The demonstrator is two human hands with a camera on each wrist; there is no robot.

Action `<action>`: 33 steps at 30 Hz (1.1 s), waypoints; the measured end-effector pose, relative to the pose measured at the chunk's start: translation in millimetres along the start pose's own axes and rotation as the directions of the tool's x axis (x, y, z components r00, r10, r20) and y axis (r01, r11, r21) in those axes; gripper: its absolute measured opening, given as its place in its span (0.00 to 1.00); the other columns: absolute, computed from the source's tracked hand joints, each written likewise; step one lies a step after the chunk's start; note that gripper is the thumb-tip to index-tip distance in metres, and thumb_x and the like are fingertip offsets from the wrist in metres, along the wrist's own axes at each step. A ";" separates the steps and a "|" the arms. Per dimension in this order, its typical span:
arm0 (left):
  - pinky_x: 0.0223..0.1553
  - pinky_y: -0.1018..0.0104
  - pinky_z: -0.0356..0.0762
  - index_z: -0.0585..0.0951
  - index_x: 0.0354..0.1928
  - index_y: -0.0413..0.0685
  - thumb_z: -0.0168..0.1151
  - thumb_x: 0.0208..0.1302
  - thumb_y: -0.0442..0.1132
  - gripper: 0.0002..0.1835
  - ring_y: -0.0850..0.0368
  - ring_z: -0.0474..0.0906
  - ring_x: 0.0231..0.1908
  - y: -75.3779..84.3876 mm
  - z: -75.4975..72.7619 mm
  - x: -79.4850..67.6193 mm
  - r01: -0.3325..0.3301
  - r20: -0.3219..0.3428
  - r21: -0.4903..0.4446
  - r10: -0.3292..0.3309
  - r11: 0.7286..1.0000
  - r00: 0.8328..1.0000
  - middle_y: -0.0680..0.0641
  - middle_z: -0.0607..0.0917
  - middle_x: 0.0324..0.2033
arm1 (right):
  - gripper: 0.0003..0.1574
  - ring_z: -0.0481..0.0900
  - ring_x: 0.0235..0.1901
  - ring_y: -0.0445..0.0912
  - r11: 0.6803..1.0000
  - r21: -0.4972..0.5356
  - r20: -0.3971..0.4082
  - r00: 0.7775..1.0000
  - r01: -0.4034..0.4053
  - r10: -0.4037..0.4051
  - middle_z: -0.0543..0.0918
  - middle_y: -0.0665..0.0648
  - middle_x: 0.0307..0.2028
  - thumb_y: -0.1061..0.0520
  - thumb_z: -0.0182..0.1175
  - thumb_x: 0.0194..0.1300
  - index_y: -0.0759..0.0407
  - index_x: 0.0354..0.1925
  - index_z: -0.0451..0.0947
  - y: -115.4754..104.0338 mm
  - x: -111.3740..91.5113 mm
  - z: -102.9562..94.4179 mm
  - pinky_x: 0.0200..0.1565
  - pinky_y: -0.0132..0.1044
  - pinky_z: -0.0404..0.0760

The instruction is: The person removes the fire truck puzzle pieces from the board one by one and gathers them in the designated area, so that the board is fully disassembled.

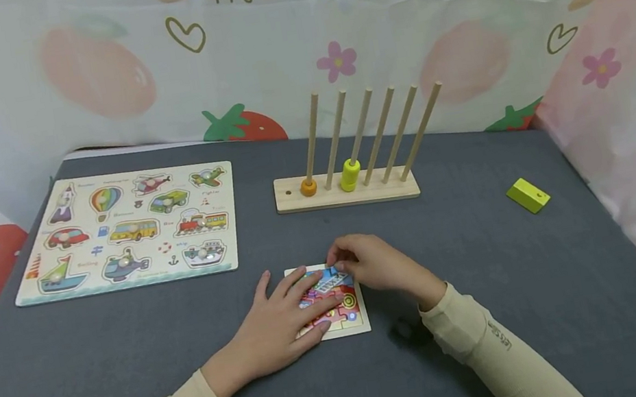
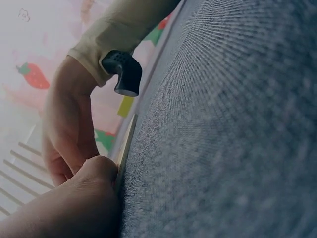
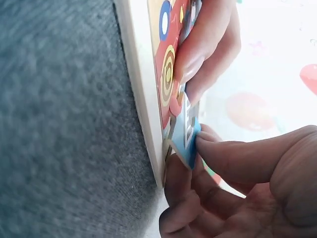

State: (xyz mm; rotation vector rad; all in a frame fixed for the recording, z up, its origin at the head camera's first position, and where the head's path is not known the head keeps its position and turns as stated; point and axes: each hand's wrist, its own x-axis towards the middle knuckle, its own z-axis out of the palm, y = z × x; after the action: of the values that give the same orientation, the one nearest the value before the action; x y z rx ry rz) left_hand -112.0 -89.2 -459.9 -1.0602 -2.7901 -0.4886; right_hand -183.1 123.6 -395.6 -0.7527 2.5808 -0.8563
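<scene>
A small jigsaw puzzle [image 1: 361, 322] in a pale wooden frame lies on the table, with a red vehicle and a ladder on blue pictured on it. Across its left part my left hand [image 1: 277, 319] rests flat with spread fingers, covering some of the picture. At the upper right corner my right hand [image 1: 375, 262] pinches a blue puzzle piece [image 3: 184, 134] between thumb and fingers. The right wrist view shows this piece tilted up out of the frame, its lower edge near the neighbouring pieces. In the left wrist view the puzzle is seen edge-on.
A vehicle peg board [image 1: 92, 234] lies at the left. Behind the puzzle stands a wooden rack [image 1: 287, 203] with several upright rods, an orange bead [image 1: 308, 187] and yellow-green beads [image 1: 350, 176]. One yellow-green block [image 1: 528, 195] lies at the right.
</scene>
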 end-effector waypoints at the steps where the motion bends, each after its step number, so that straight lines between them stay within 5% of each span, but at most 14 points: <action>1: 0.63 0.31 0.47 0.69 0.66 0.78 0.45 0.71 0.60 0.22 0.51 0.54 0.71 0.2 -0.3 0.0 0.001 0.002 -0.004 -0.001 1.000 1.000 0.52 0.66 0.69 | 0.05 0.74 0.32 0.43 1.000 0.010 0.004 1.000 0.002 -0.002 0.81 0.53 0.34 0.64 0.57 0.67 0.58 0.38 0.80 0.5 -0.4 -1.0 0.36 0.35 0.75; 9: 0.64 0.31 0.46 0.66 0.67 0.81 0.44 0.71 0.61 0.23 0.51 0.54 0.71 1.1 -1.1 0.5 0.008 0.021 0.006 -0.008 1.000 1.000 0.52 0.66 0.69 | 0.05 0.74 0.33 0.44 0.994 0.075 -0.015 0.996 -0.081 0.083 0.81 0.52 0.36 0.60 0.56 0.69 0.55 0.40 0.79 11.4 -12.0 -24.9 0.37 0.38 0.75; 18: 0.64 0.32 0.46 0.66 0.66 0.82 0.44 0.71 0.60 0.22 0.52 0.54 0.71 0.7 -0.6 -0.1 0.006 0.003 -0.007 -0.006 1.000 1.000 0.53 0.66 0.69 | 0.07 0.74 0.35 0.47 0.984 0.080 0.010 0.987 -0.162 0.161 0.81 0.55 0.38 0.62 0.55 0.69 0.59 0.41 0.80 57.5 -41.2 -56.9 0.39 0.40 0.73; 25: 0.64 0.33 0.45 0.66 0.66 0.82 0.44 0.71 0.60 0.22 0.52 0.54 0.71 0.1 -0.2 -1.0 -0.001 -0.004 -0.016 0.001 1.000 1.000 0.53 0.66 0.69 | 0.07 0.74 0.36 0.46 0.975 0.085 0.021 0.979 -0.203 0.202 0.82 0.56 0.38 0.62 0.54 0.70 0.60 0.41 0.80 85.1 -53.0 -62.1 0.41 0.41 0.73; 33: 0.65 0.33 0.45 0.66 0.66 0.81 0.44 0.71 0.60 0.23 0.52 0.54 0.71 0.1 -1.6 -1.0 0.005 0.006 -0.017 -0.005 1.000 1.000 0.54 0.65 0.69 | 0.08 0.75 0.36 0.46 0.973 0.061 -0.011 0.975 -0.223 0.224 0.81 0.57 0.39 0.63 0.54 0.70 0.61 0.42 0.79 85.1 -55.3 -62.1 0.41 0.41 0.73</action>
State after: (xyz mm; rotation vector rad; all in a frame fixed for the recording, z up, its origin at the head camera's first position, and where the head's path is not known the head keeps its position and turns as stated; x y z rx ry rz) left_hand -111.1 -90.3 -458.6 -1.0596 -2.7998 -0.5110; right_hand -198.2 241.6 -393.8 -0.4286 2.5806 -0.8675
